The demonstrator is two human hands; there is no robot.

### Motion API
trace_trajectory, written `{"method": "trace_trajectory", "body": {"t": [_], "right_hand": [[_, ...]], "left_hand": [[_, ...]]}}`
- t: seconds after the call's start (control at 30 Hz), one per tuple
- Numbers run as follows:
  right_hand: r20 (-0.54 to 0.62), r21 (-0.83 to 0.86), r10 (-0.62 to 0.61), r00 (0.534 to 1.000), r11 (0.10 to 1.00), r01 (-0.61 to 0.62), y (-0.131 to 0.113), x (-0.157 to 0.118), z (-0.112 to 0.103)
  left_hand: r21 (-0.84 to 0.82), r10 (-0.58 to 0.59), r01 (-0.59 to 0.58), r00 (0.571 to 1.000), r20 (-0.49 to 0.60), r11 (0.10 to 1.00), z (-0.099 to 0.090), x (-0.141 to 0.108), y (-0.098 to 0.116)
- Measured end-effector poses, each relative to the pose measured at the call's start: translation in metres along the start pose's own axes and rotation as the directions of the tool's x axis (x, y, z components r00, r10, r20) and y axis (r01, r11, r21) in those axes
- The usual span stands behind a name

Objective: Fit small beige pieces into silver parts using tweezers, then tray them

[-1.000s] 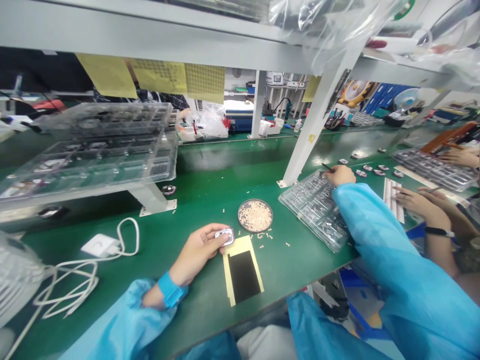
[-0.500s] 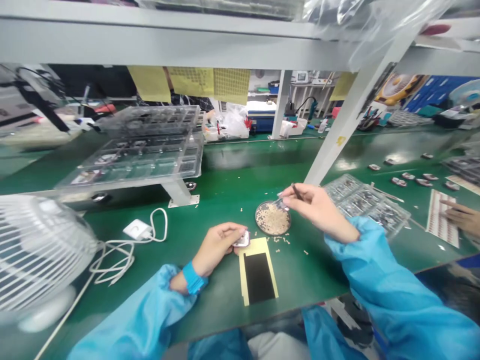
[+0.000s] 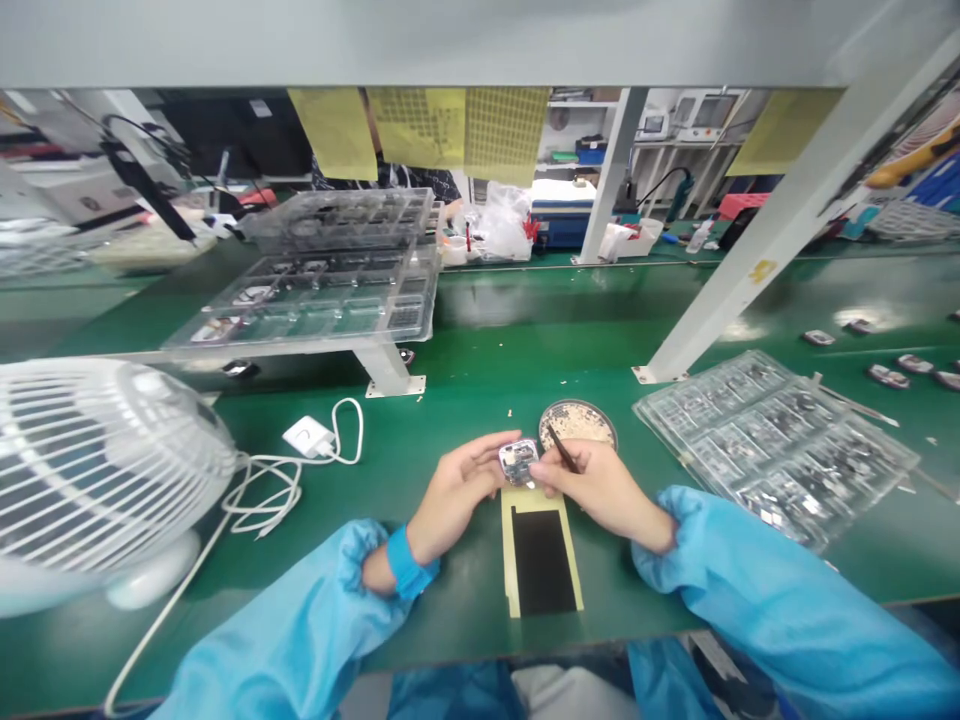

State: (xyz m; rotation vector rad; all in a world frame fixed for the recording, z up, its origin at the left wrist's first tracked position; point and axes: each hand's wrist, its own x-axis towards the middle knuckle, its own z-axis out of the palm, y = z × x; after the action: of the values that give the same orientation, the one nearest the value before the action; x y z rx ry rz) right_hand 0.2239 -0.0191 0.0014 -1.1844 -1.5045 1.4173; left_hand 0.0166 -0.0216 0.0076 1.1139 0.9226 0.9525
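Note:
My left hand point(image 3: 461, 495) is closed on the edge of a small rounded-square watch housing point(image 3: 517, 460), whose open face shows electronic parts. My right hand point(image 3: 600, 490) grips dark tweezers point(image 3: 562, 450), their tip pointing up and away from the housing. Its thumb and fingertips touch the housing's right lower edge, by a tiny white bit. Just behind the right hand stands a round dish point(image 3: 577, 420) full of small beige pieces, partly covered by the fingers. Below the housing lies a black rectangle on a yellow sheet point(image 3: 541, 560).
A clear compartment tray point(image 3: 776, 440) of small parts lies at right. At left are a white fan point(image 3: 112, 480) and a white charger point(image 3: 309, 437) with coiled cable. More trays point(image 3: 322, 300) rest on a raised shelf. A slanted white post point(image 3: 750, 260) rises behind.
My right hand has moved left from over the dish to the watch housing, touching it. The left hand still holds the housing, now more face-up. The view has shifted left.

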Motion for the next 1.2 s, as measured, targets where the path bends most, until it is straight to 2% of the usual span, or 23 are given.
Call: {"method": "trace_trajectory", "body": {"t": [0.17, 0.33, 0.43, 0.53, 0.6, 0.67, 0.77, 0.87, 1.07, 1.2], "right_hand": [[-0.067, -0.037, 0.012, 0.998, 0.999, -0.015, -0.001, 0.001, 0.002], [-0.063, -0.045, 0.026, 0.998, 0.999, -0.029, 0.001, 0.002, 0.001], [-0.059, -0.038, 0.032, 0.998, 0.999, -0.034, 0.004, 0.003, 0.001], [-0.052, -0.021, 0.036, 0.998, 0.999, -0.037, 0.007, 0.004, 0.001], [-0.065, -0.009, 0.024, 0.998, 1.000, -0.025, 0.008, 0.003, 0.003], [-0.103, -0.005, -0.010, 0.995, 1.000, 0.009, 0.006, 0.002, 0.005], [-0.133, 0.030, -0.070, 0.989, 0.997, 0.075, 0.002, 0.000, 0.008], [-0.107, 0.087, -0.086, 0.990, 0.992, 0.096, 0.002, 0.000, 0.011], [-0.113, 0.075, -0.115, 0.987, 0.989, 0.124, 0.007, 0.000, 0.014], [-0.108, 0.112, -0.114, 0.988, 0.986, 0.126, 0.007, 0.001, 0.017]], "left_hand": [[0.100, 0.086, -0.089, 0.996, 0.032, 0.991, 0.004, -0.004, -0.004], [0.297, 0.122, -0.111, 0.992, -0.018, 0.948, 0.005, -0.004, -0.010], [0.423, 0.163, -0.127, 0.985, -0.050, 0.897, 0.007, -0.005, -0.010], [0.568, 0.236, -0.159, 0.970, -0.064, 0.808, 0.007, -0.006, -0.008], [0.605, 0.255, -0.161, 0.964, -0.073, 0.780, 0.007, -0.006, -0.007], [0.537, 0.214, -0.135, 0.973, -0.086, 0.833, 0.007, -0.006, -0.007], [0.264, 0.096, -0.075, 0.993, -0.067, 0.962, 0.008, -0.006, -0.008], [0.068, 0.037, -0.035, 0.998, -0.042, 0.997, 0.010, -0.005, -0.007], [-0.037, -0.014, 0.013, 0.999, -0.033, 0.999, 0.011, -0.004, -0.005], [-0.049, 0.015, -0.018, 0.999, -0.043, 0.999, 0.014, -0.004, -0.009]]}}
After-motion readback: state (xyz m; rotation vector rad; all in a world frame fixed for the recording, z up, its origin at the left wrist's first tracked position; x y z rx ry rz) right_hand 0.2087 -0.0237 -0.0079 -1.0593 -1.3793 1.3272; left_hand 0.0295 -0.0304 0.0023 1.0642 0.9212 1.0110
